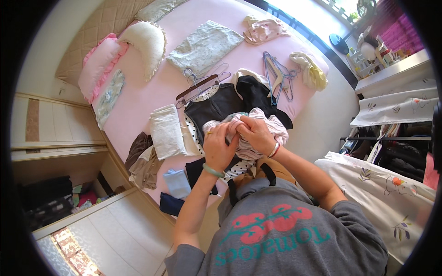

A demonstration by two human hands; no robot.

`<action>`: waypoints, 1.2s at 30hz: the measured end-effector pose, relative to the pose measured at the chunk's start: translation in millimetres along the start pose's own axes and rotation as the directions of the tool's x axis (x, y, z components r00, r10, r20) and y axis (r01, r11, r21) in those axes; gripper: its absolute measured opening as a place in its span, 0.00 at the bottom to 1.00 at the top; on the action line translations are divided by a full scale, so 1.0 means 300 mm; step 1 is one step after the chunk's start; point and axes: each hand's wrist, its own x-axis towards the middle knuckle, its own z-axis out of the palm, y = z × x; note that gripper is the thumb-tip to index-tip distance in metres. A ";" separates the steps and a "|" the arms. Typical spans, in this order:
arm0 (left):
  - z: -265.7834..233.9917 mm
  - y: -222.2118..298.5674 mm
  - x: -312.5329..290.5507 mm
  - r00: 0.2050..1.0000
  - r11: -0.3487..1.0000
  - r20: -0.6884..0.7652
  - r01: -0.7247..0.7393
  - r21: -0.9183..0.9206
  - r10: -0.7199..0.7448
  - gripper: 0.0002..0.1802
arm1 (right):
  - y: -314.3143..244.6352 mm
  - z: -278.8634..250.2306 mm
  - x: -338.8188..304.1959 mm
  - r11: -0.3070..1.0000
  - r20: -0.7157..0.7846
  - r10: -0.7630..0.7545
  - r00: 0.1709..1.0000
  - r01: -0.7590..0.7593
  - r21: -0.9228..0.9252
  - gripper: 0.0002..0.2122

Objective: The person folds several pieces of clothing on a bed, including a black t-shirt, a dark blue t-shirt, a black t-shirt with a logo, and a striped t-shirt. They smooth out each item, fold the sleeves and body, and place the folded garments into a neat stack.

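Note:
A bunched pink-and-white striped garment (275,127) is gripped between my two hands, in front of my body at the near edge of the bed. My left hand (221,146) closes on its left part, and my right hand (256,134) pinches the cloth close beside it. What kind of garment it is cannot be made out in the folds. Just beyond lies a black garment (215,106) on white cloth with black dots. Another black piece (255,94) spreads to its right. A dark clip hanger (198,89) rests at the top of the black garment.
On the pink bed (138,108) are a folded white cloth (166,131), brown clothes (146,165), a light blue folded piece (177,183), blue hangers (279,76) and a pale folded sheet (205,46). Pillows (103,62) lie far left. An opened cabinet (60,161) stands left, a curtained rack (386,175) right.

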 end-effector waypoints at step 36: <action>-0.327 -0.210 -0.010 0.860 0.711 0.365 0.503 -0.491 -0.356 0.25 | -0.024 -0.235 -0.024 0.857 0.138 -0.227 0.964 0.265 -0.441 0.12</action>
